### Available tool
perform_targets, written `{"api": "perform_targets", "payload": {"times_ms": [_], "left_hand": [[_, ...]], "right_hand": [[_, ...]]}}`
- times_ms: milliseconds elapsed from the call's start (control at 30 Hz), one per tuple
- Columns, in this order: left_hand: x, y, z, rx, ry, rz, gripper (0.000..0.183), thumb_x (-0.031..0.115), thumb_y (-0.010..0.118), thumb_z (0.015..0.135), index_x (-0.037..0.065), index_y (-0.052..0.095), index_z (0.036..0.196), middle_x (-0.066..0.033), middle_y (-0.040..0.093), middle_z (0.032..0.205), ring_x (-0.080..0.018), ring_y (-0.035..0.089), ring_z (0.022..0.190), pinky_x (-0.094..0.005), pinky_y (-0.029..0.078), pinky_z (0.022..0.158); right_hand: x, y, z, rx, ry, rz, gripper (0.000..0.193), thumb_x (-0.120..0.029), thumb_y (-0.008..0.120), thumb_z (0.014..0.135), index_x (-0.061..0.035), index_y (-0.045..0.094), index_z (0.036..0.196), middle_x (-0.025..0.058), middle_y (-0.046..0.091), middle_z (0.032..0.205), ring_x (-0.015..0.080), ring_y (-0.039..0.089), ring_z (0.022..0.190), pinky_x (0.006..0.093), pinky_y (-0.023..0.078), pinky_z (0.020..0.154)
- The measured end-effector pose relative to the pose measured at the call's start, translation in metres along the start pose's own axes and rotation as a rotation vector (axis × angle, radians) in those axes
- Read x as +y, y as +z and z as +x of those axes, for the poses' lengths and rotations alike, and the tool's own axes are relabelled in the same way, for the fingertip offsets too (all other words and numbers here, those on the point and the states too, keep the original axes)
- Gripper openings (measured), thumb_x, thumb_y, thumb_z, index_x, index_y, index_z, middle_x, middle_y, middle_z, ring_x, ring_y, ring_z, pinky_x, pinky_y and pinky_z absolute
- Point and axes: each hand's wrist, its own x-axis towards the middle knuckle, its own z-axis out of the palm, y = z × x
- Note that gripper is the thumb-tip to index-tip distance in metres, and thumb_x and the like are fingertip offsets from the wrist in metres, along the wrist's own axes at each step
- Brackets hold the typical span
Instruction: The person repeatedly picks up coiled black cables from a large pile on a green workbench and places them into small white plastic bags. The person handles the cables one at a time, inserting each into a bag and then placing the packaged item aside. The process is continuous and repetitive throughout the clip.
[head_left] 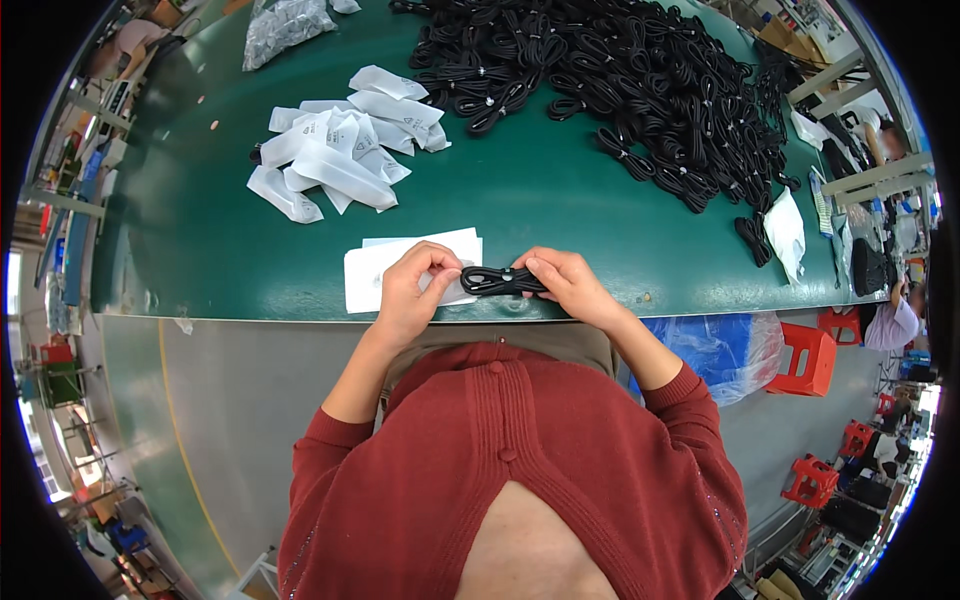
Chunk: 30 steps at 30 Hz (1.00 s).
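Observation:
A coiled black cable (490, 281), bundled with a tie, is held at its right end by my right hand (570, 283), thumb and fingers closed round it. The cable's left loop reaches to the fingertips of my left hand (412, 290). That hand is closed in a pinch at the edge of a thin white bag (455, 296), beside the loop. Whether the loop is inside the bag's mouth I cannot tell. Beneath the left hand lies a stack of flat white bags (363, 278) at the table's front edge.
A large heap of black coiled cables (660, 90) covers the far right of the green table (520, 190). Filled white bags (340, 150) are piled at the left, with a clear bag of small parts (285, 30) behind. Red stools (805, 358) stand at the right.

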Motion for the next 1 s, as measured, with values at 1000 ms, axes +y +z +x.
{"api": "perform_targets", "payload": {"times_ms": [1000], "left_hand": [[0.039, -0.003, 0.020, -0.044, 0.168, 0.144, 0.010, 0.000, 0.068, 0.081, 0.004, 0.059, 0.083, -0.0087, 0.064, 0.097, -0.0260, 0.058, 0.091, -0.0344, 0.046, 0.081]], "right_hand": [[-0.011, 0.034, 0.002, 0.268, -0.694, -0.459, 0.043, -0.007, 0.077, 0.081, -0.0049, 0.058, 0.120, 0.0140, 0.061, 0.103, 0.0285, 0.061, 0.083, 0.0352, 0.052, 0.070]]}}
